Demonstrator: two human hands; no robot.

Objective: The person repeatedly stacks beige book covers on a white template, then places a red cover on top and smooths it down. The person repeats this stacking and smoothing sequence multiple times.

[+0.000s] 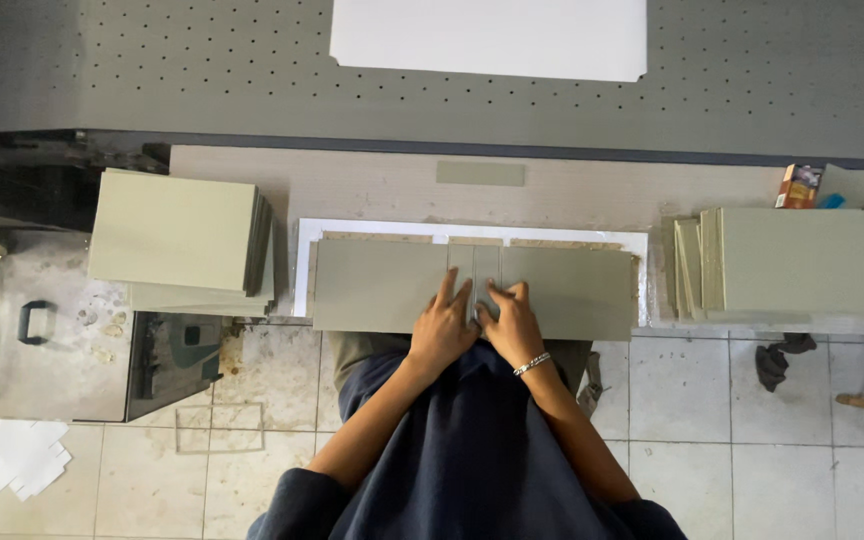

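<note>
Both hands, left [441,328] and right [510,322], fingers spread flat, pressing narrow grey cardboard strip [474,268] between two grey boards on beige worktop [372,190].

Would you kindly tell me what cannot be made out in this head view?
- Narrow middle strip: its lower part is hidden under the left hand and right hand.
- White sheet: top cut off by the picture edge.
- Small carton: too small to identify.
- Right stack of boards: count unreadable, edges overlap.
</note>
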